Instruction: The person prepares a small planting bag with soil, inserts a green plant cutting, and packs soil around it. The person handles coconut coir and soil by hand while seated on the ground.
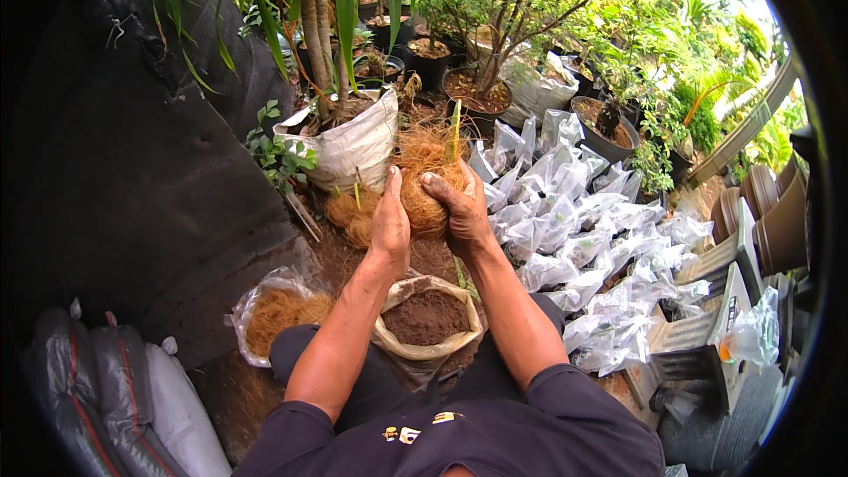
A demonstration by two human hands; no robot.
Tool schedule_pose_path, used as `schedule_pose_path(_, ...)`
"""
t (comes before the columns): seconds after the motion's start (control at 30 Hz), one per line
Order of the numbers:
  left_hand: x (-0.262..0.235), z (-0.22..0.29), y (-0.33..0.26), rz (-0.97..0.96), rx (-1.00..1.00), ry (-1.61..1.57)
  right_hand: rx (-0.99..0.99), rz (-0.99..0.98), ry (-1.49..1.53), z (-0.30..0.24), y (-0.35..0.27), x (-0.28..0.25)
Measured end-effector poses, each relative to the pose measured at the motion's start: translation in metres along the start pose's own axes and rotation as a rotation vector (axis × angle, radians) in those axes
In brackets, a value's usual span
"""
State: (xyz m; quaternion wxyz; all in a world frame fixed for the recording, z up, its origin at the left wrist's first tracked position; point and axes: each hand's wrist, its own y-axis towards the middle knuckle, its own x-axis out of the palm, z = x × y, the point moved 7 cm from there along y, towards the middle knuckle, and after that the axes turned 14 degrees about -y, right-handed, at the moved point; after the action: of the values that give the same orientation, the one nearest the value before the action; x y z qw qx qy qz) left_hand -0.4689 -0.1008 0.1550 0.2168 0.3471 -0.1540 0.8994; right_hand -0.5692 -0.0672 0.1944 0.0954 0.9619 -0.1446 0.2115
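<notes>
Between my two hands is a shaggy brown ball of coconut fibre (pixel 422 155) with a green shoot standing up from its top. My left hand (pixel 389 221) presses along the ball's left side, fingers fairly straight and mostly turned away from view. On the other side my right hand (pixel 461 203) cups the ball, its thumb lying over the front. Beyond my left hand, more fibre balls (pixel 352 216) with short green shoots sit on the ground. Below my wrists, between my knees, an open sack of dark soil (pixel 389 329) stands upright.
A clear plastic bag of loose fibre (pixel 287 311) lies by my left knee. Many clear plastic bags (pixel 574 238) crowd the ground at right. A white sack planter (pixel 353 146) and potted plants (pixel 477 93) stand ahead. Filled grey sacks (pixel 124 397) lie lower left; brown pots (pixel 777 216) are far right.
</notes>
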Motion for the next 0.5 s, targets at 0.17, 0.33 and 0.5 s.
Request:
schedule_pose_path(0.17,0.015,0.016,-0.015,0.096,0.296,0.505,-0.054,0.275,0.064,0.004,0.0,-0.01)
schedule_pose_path(0.33,0.019,0.032,-0.014,-0.154,0.407,0.538,-0.119,0.049,-0.081,0.0,-0.01,0.012)
schedule_pose_path(0.5,0.005,0.007,-0.006,-0.034,0.01,0.042,-0.04,0.012,-0.09,0.005,-0.007,0.008)
